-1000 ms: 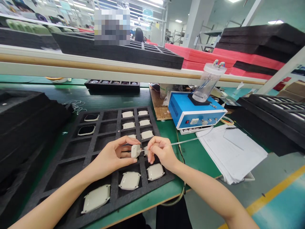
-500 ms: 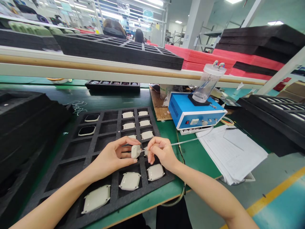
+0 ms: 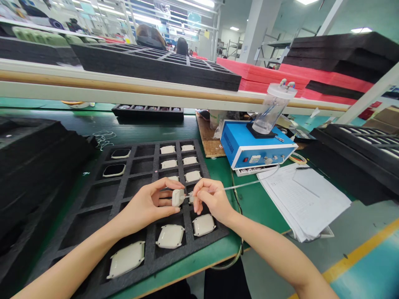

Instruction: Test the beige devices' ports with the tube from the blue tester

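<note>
My left hand (image 3: 151, 201) holds a cream smartwatch case (image 3: 178, 198) edge-on between thumb and fingers, above the black foam tray (image 3: 151, 245). Pinched in my right hand (image 3: 213, 201) is a thin clear tube (image 3: 246, 184), its tip at the right side of the case; whether it goes in or only touches is too small to tell. The tube runs back to a blue machine (image 3: 258, 143). Several cream watch cases (image 3: 170, 236) lie in the tray's pockets, and two watches with dark screens (image 3: 114, 170) sit at its far left.
A clear cylinder (image 3: 270, 109) stands on the machine. Paper sheets (image 3: 307, 199) lie at right, with a pen on them. Black foam stacks (image 3: 34, 166) rise at left, and foam trays (image 3: 156, 64) rest on the shelf (image 3: 174, 94) across the back.
</note>
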Tool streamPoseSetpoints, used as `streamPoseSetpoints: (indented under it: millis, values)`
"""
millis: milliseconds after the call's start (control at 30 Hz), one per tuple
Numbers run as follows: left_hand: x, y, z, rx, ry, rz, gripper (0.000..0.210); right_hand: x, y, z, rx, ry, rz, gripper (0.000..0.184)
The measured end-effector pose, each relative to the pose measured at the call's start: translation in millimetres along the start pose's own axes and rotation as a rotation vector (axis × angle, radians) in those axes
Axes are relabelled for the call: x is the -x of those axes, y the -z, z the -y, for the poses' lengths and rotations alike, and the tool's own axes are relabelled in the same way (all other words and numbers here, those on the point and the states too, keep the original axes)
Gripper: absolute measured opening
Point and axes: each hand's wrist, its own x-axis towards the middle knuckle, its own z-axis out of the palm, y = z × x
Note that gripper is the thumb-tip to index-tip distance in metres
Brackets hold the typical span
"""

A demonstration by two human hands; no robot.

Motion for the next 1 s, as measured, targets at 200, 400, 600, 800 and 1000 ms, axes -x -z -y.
streamPoseSetpoints:
  millis: [200,400,600,800,1000]
  values:
    - [0.5,-0.1,-0.4,-0.009,0.001,-0.005,0.031,-0.8,0.6,0.4,-0.004,-0.004,0.001,0.006]
    - [0.4,0.1,0.1,-0.006,0.003,-0.002,0.031,-1.0,1.2,-0.6,0.009,0.002,0.007,0.006]
    - [-0.4,-1.3,-1.9,-0.006,0.006,-0.009,0.030,-0.6,1.0,-0.3,0.016,-0.002,0.002,0.006]
    - [0.1,-1.2,-1.7,-0.011,-0.001,-0.012,0.031,-0.2,1.0,0.3,0.021,-0.001,0.003,0.006]
    - [0.9,-1.2,-2.0,-0.014,0.008,-0.011,0.031,-0.2,0.4,1.1,0.016,-0.003,0.002,0.005]
